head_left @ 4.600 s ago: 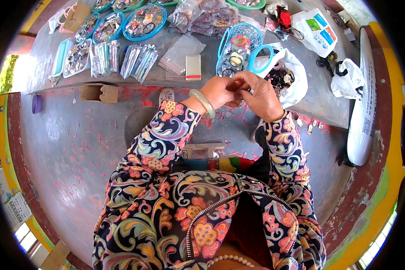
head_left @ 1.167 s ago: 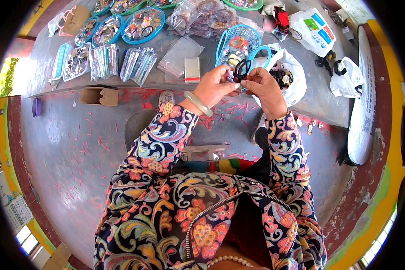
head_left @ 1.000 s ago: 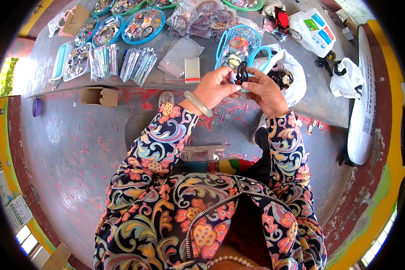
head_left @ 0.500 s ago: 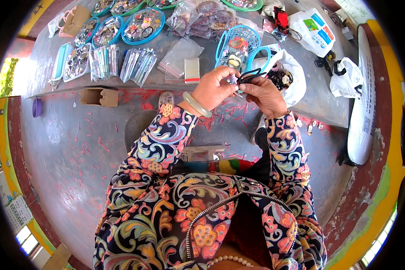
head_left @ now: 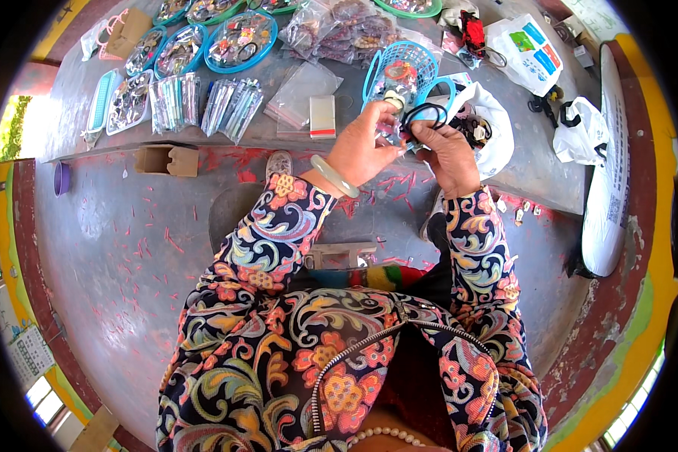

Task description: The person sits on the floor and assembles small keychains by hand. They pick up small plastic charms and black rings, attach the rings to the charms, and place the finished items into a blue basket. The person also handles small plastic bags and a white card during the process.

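Observation:
Both my hands are raised close together in front of the blue basket (head_left: 422, 62). My right hand (head_left: 453, 160) pinches a black looped band (head_left: 427, 108) between thumb and fingers, and its loop stands up above the fingertips. My left hand (head_left: 360, 151), with a pale bangle (head_left: 334, 176) at the wrist, curls around a small shiny see-through piece (head_left: 388, 134). What kind of piece it is, I cannot make out. Just behind my right hand is an open white bag (head_left: 497, 139) with dark bands and small bits inside.
Across the grey table stand blue round baskets (head_left: 241, 64) of small items, pens in clear sleeves (head_left: 233, 113), clear bags (head_left: 301, 94) and a white-and-red card box (head_left: 322, 117). A cardboard box (head_left: 166, 161) and red scraps lie on the floor. A long white package (head_left: 609, 181) stands at right.
My left hand's fingers have opened apart from their pinch, showing more of the see-through piece. The black band's loop has turned more upright and round in my right hand.

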Motion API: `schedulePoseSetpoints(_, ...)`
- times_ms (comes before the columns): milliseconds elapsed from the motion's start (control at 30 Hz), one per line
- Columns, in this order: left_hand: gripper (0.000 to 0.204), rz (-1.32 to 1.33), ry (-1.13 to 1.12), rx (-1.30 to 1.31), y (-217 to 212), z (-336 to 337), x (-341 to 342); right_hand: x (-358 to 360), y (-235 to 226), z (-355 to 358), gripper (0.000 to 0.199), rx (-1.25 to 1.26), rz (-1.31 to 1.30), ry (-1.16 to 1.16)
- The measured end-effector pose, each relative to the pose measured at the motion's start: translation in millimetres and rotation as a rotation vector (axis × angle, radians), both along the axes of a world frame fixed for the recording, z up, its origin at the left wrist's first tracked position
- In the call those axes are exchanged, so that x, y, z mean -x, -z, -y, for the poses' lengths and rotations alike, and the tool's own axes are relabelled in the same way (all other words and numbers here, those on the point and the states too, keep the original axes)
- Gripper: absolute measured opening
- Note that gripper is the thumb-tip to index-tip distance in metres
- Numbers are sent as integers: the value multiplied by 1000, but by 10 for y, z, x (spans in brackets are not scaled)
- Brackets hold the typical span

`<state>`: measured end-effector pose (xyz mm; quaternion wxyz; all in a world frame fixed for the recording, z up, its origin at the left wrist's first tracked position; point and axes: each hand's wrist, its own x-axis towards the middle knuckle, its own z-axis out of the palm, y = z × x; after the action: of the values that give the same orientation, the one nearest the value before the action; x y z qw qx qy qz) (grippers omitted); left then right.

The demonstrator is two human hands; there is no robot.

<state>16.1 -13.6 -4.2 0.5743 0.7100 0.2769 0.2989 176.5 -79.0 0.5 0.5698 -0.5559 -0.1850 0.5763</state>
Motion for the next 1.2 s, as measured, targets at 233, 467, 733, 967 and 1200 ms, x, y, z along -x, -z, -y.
schedulePoseSetpoints(233,50,-84,20,45,33,-30,40,-74,-42,18,13,-90,-54,114)
schedulePoseSetpoints(467,48,-153,37,-110,60,-32,68,-89,-238,10,18,14,298,-315)
schedulePoseSetpoints(733,43,-192,30,-172,76,-2,37,-2,-97,14,13,-1,532,-330)
schedulePoseSetpoints(967,26,-34,27,176,63,-72,55,-35,-102,5,16,-13,222,-193)
schedulePoseSetpoints(1200,16,76,21,367,11,-67,42,28,-146,6,14,-5,322,-181)
